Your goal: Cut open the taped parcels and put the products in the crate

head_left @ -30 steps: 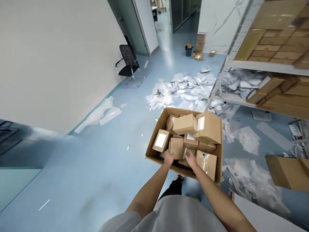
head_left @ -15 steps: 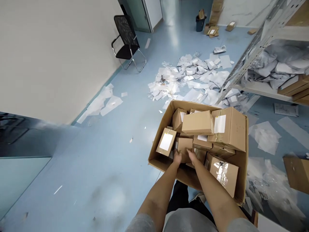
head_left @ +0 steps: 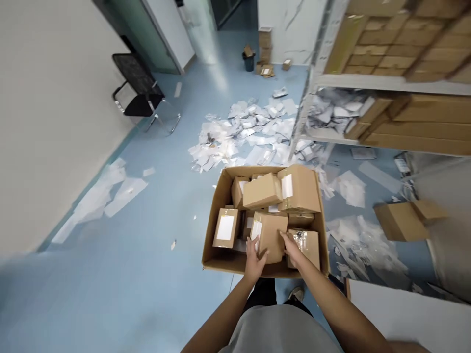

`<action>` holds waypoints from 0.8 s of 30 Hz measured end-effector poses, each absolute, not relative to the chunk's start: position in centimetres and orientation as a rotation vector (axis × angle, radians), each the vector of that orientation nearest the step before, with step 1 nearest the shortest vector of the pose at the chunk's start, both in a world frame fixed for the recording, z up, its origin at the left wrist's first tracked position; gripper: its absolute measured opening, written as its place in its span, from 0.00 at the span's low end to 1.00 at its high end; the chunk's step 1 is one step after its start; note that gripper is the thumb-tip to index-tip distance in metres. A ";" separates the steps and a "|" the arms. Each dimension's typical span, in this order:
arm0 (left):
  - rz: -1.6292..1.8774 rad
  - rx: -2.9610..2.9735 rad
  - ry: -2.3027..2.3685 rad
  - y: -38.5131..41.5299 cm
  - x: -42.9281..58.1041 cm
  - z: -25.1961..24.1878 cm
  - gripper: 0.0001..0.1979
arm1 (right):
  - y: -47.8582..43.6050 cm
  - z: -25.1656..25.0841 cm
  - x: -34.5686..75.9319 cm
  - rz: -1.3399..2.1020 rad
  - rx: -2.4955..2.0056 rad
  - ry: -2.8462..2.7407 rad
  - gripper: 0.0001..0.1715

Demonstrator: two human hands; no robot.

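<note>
A large open carton in front of my legs holds several small cardboard boxes. My left hand presses the left side of one cardboard box, its fingers by a white label. My right hand grips that box's right side, so it is held between both hands, tilted, over the other boxes. Left of it lies a box with a white label. Behind are a flat box and a bigger box. A box with shiny tape is partly hidden by my right hand.
Torn paper and plastic litter the blue floor beyond the carton. A metal shelf with boxes and bags stands at right. A black chair is by the left wall. An open box and a white surface are at right.
The view has swung to the right. Both hands have taken hold of a cardboard box, which now sits higher and tilted, with its white label showing.
</note>
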State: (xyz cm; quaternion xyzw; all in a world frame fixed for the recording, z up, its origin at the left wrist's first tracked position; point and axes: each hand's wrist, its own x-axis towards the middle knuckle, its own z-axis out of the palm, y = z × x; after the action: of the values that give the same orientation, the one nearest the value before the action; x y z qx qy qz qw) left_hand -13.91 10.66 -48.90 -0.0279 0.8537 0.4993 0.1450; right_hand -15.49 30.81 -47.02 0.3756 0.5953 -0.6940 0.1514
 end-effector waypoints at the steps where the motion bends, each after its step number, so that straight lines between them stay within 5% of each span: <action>1: 1.455 0.083 2.455 10.9 -14.6 -47.1 0.37 | 32.0 -45.5 -14.3 -2.051 1.146 1.631 0.29; 6: 1.075 0.752 2.351 16.8 -17.3 -39.6 0.37 | 36.7 -39.6 -7.3 -2.368 1.478 1.422 0.29; 10: 0.847 1.091 2.203 24.7 -13.9 -36.8 0.47 | 39.2 -37.7 -0.6 -2.516 1.882 1.431 0.28; 14: 0.833 1.394 2.130 32.1 -8.3 -35.8 0.53 | 41.4 -37.3 7.0 -2.629 2.190 1.270 0.28; 24: 0.336 1.556 2.017 48.7 4.6 -37.8 0.50 | 47.1 -40.1 22.1 -2.529 2.631 1.326 0.40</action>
State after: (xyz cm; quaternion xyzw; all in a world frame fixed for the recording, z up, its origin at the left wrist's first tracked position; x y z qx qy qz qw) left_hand 4.64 48.69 -37.77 0.5810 0.7530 0.1253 0.2824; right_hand 22.12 47.13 -40.10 0.6316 0.3183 -0.6071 -0.3624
